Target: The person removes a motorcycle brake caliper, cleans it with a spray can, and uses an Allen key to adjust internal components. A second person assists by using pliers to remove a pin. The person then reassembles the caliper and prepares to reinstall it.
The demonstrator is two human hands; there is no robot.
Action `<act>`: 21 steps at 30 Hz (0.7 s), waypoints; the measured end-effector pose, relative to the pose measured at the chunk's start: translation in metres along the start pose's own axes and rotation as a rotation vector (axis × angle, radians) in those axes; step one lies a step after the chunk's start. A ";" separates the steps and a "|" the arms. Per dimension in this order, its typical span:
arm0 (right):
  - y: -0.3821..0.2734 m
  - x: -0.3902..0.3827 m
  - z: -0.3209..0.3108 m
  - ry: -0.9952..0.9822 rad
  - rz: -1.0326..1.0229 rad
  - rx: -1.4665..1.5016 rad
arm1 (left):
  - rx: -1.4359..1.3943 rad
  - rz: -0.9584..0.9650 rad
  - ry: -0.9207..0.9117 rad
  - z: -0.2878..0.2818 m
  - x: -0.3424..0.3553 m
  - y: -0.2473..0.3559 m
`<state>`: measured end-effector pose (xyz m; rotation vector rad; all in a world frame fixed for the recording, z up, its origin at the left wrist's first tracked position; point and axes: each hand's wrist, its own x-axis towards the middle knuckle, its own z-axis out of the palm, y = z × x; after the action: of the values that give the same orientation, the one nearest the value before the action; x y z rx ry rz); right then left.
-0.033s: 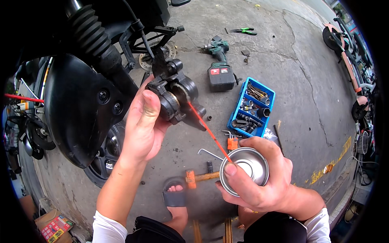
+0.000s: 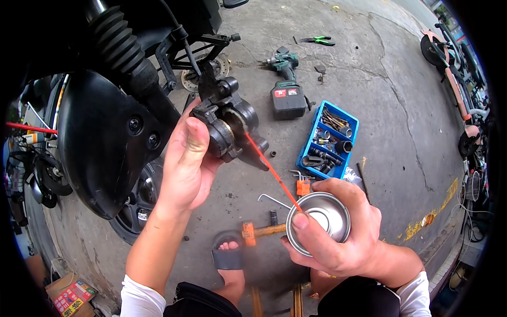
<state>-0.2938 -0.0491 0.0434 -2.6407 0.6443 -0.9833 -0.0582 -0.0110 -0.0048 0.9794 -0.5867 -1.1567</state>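
My left hand (image 2: pixel 186 164) is closed around a black brake caliper (image 2: pixel 224 134), its thumb raised along the near side. A hose from the motorbike above reaches down to the caliper. In my right hand (image 2: pixel 343 232) is a silver spray can (image 2: pixel 332 203), seen from its top, with the thumb over the nozzle area. A thin red straw (image 2: pixel 272 171) runs from the can up to the caliper's inner gap. The thumb hides the nozzle, and no spray can be made out. The fingers behind the caliper are mostly out of sight.
Black motorbike bodywork (image 2: pixel 97 148) and a fork (image 2: pixel 124 47) fill the upper left. On the concrete lie a blue tool tray (image 2: pixel 355 127), a cordless drill (image 2: pixel 288 87), green-handled pliers (image 2: pixel 318 40), an orange hex-key holder (image 2: pixel 302 187) and an orange-headed hammer (image 2: pixel 248 233). Scooters line the right edge.
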 end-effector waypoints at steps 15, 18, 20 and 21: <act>0.001 -0.002 0.006 0.020 0.001 0.010 | -0.020 -0.006 -0.004 -0.003 0.000 -0.003; 0.000 -0.001 0.005 0.019 -0.012 0.031 | -0.051 -0.001 -0.078 -0.015 0.002 -0.013; -0.001 -0.001 0.005 0.007 -0.017 0.072 | -0.242 -0.034 -0.113 -0.016 0.001 -0.015; -0.001 -0.001 0.004 0.000 -0.023 0.091 | -0.337 -0.053 -0.132 -0.016 0.000 -0.016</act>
<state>-0.2911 -0.0471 0.0400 -2.5746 0.5564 -0.9949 -0.0528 -0.0072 -0.0262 0.6371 -0.4524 -1.3245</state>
